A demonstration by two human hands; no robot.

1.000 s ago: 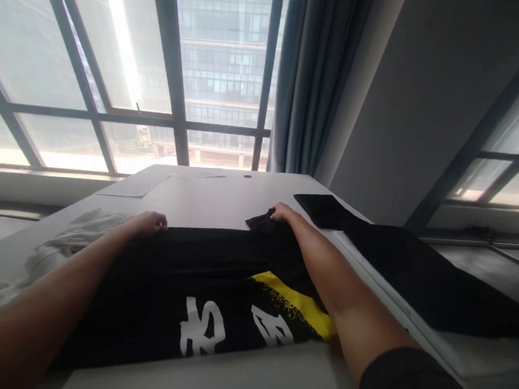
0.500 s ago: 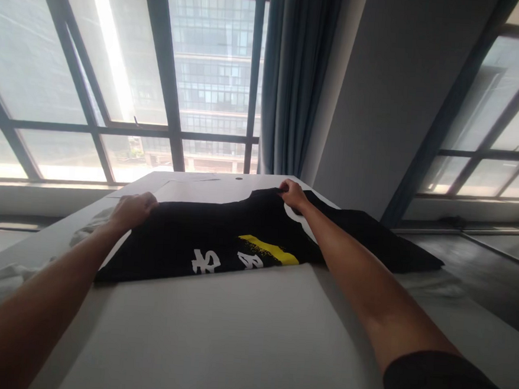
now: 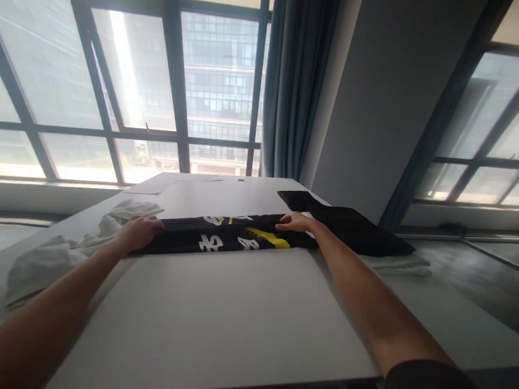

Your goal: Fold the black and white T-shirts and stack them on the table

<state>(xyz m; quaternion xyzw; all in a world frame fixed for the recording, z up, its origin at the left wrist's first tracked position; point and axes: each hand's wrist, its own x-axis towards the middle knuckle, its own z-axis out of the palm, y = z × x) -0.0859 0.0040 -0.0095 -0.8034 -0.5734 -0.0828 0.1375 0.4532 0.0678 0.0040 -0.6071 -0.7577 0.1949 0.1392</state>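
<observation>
A black T-shirt (image 3: 185, 242) with white lettering and a yellow streak lies across the white table in a narrow folded strip, printed side showing on both layers. At its left end, my left hand (image 3: 143, 232) is closed on the cloth, fingertips partly hidden. My right hand (image 3: 298, 222) grips the far edge toward the right end, thumb and fingers bent onto the fabric. Just beyond my right forearm lies a second black piece of clothing (image 3: 359, 228), flat on the table.
Crumpled white cloth (image 3: 120, 214) lies beside and under my left forearm. Folded pale cloth (image 3: 399, 266) sits below the black clothing at right. Thin paper sheets (image 3: 153, 186) rest on the table's (image 3: 233, 311) far left. Windows, a blue curtain (image 3: 289, 90) and a pillar stand behind.
The T-shirt's far side has been folded toward me, turning a wider panel into a narrow strip with more lettering showing. Both hands came lower and nearer. The view tilted up slightly.
</observation>
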